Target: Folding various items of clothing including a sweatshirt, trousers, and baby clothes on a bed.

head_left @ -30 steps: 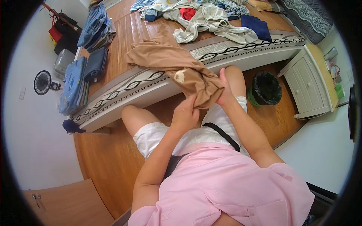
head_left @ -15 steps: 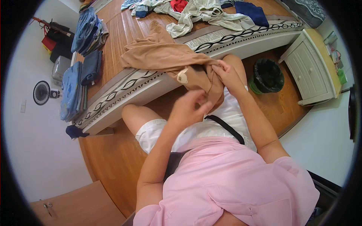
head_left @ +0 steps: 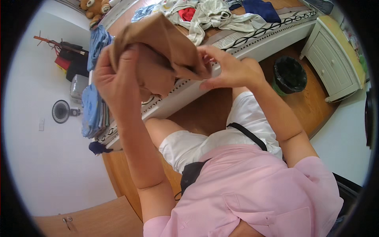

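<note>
A tan-brown garment (head_left: 164, 43) is raised in front of me, above the edge of the bed, bunched and partly folded over. What kind of garment it is I cannot make out. My left hand (head_left: 120, 73) grips its left side, thumb on the near face and fingers curled behind. At the cloth's right edge is my right hand (head_left: 233, 71), its curled fingers on the fabric and its thumb held apart below. The garment partly hides those fingertips.
Across the bed lie rumpled pale clothes (head_left: 209, 17), a red cloth (head_left: 186, 14) and a navy folded one (head_left: 261, 11). Folded blue clothes (head_left: 94, 110) are stacked at the left. A lined bin (head_left: 290, 75) and white cabinet (head_left: 333, 63) stand right; a fan (head_left: 61, 111) is at left.
The tan-brown garment has been lifted off the bed and my lap. My left hand has moved up and left and now grips it; my right hand has risen and shifted slightly left.
</note>
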A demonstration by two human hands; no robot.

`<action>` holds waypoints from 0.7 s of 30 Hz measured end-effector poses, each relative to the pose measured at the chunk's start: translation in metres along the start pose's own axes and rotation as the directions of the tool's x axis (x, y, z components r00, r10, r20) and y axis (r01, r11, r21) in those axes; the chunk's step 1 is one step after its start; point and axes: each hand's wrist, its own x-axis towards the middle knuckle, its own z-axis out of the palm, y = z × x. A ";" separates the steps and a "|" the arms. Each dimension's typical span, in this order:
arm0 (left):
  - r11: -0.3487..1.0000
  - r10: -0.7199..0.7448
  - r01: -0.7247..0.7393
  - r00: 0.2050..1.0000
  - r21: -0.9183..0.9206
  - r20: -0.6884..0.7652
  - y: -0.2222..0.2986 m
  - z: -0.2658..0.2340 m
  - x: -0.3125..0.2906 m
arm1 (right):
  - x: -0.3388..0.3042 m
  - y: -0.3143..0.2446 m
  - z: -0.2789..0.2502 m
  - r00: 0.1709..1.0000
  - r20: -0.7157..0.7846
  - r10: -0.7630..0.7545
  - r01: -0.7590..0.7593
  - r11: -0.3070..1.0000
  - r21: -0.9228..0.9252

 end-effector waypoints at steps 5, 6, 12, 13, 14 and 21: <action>0.996 -0.052 0.045 0.994 -0.074 -0.098 0.054 -0.005 0.019 | 0.002 0.002 0.028 0.870 -0.400 -0.287 0.209 0.951 -0.229; 0.989 -0.087 0.074 0.991 -0.124 -0.099 0.062 -0.010 0.021 | 0.009 -0.002 0.030 0.863 -0.408 -0.298 0.223 0.949 -0.222; 0.968 -0.167 0.127 0.970 -0.217 -0.175 0.090 -0.030 0.018 | 0.034 -0.021 -0.001 0.968 -0.251 -0.008 0.161 0.787 0.596; 0.950 -0.221 0.179 0.964 -0.255 -0.146 0.089 -0.041 0.021 | 0.033 -0.029 -0.020 0.968 -0.250 0.032 0.159 0.692 0.704; 0.953 -0.216 0.173 0.964 -0.249 -0.154 0.082 -0.056 0.022 | 0.035 -0.036 -0.034 0.970 -0.233 0.073 0.150 0.578 0.802; 0.878 -0.434 0.391 0.894 -0.275 -0.113 0.049 -0.083 0.023 | 0.066 -0.037 -0.060 0.969 -0.147 0.196 0.045 0.450 0.892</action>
